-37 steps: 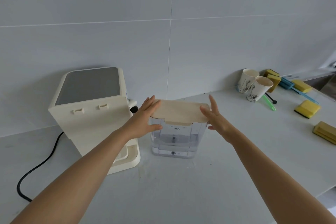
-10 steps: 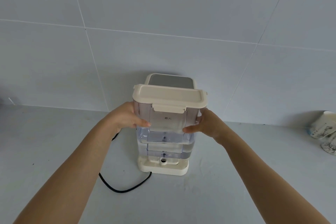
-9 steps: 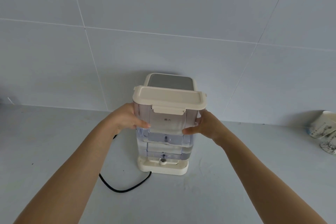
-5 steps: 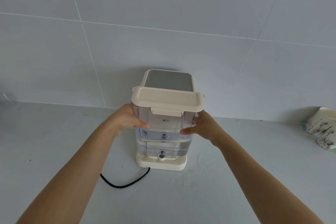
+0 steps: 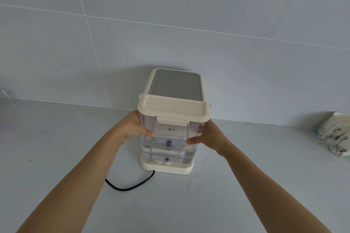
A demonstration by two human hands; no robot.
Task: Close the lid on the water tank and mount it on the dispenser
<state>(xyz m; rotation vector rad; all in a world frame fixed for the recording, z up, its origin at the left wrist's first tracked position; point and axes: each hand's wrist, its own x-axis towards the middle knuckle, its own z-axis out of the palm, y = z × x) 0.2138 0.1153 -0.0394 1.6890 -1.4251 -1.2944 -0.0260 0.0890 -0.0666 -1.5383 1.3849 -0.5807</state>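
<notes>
The clear water tank [image 5: 168, 143] holds some water and stands on the cream base [image 5: 166, 168] of the dispenser [image 5: 175, 84], against its back. Its cream lid [image 5: 173, 108] lies flat on top with the front latch down. My left hand [image 5: 135, 128] grips the tank's left side, thumb on the front. My right hand [image 5: 208, 138] grips the right side the same way. The dispenser's grey top panel shows behind the lid.
A black power cord [image 5: 128, 186] curls on the grey counter in front of the dispenser's left corner. Two patterned paper cups [image 5: 335, 136] stand at the far right edge. A tiled wall rises right behind the dispenser.
The tank has come down between my hands from a little above the base until its bottom meets the base. Earlier still, it stood on the counter beside the dispenser while I pressed the lid.
</notes>
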